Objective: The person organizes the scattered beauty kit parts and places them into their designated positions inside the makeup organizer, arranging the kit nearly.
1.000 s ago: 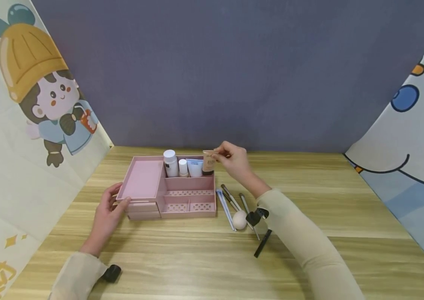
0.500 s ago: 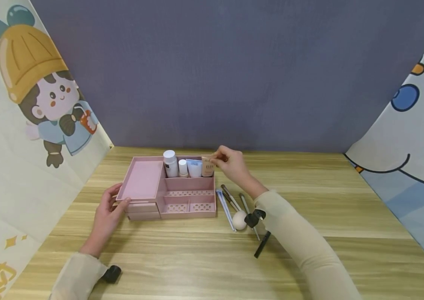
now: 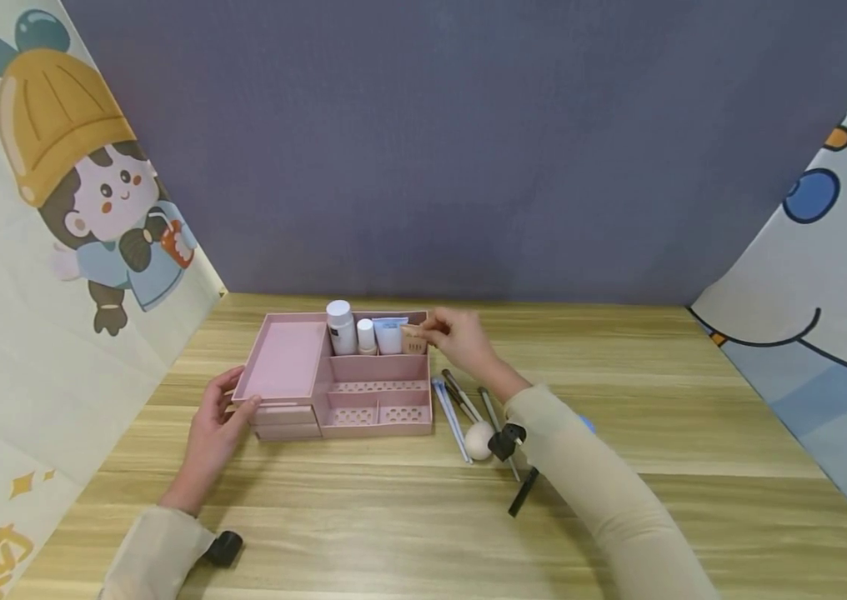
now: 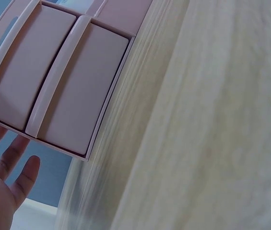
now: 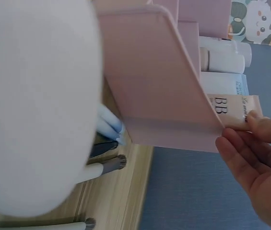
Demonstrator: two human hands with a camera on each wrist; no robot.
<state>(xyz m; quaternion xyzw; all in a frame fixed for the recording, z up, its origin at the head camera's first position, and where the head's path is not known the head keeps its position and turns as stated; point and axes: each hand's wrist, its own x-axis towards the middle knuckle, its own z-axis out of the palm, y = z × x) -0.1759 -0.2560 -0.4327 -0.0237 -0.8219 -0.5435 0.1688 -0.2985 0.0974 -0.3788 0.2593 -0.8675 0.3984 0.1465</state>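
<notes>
My left hand (image 3: 212, 427) holds the front left corner of a pink makeup organizer (image 3: 284, 358), its thumb at the front edge above two small drawers (image 4: 80, 86). At the organizer's back right, my right hand (image 3: 466, 342) pinches the top end of a beige BB cream tube (image 5: 229, 109), which stands low in the rear compartment. In a row to its left are a light blue-and-white tube (image 3: 389, 336), a small white-capped bottle (image 3: 367, 336) and a taller white bottle (image 3: 342, 329). The front compartments (image 3: 354, 414) show bare perforated walls.
Right of the organizer lie several makeup brushes (image 3: 452, 421), a round pale sponge (image 3: 479, 440) and a black pen-like stick (image 3: 523, 493). A blue object (image 3: 587, 423) peeks out behind the right sleeve. A grey-blue panel (image 3: 453, 167) rises behind the wooden table (image 3: 363, 525).
My right hand has moved down, lowering the BB cream tube deeper into the rear compartment beside the blue-and-white tube. The left hand stays at the organizer's corner.
</notes>
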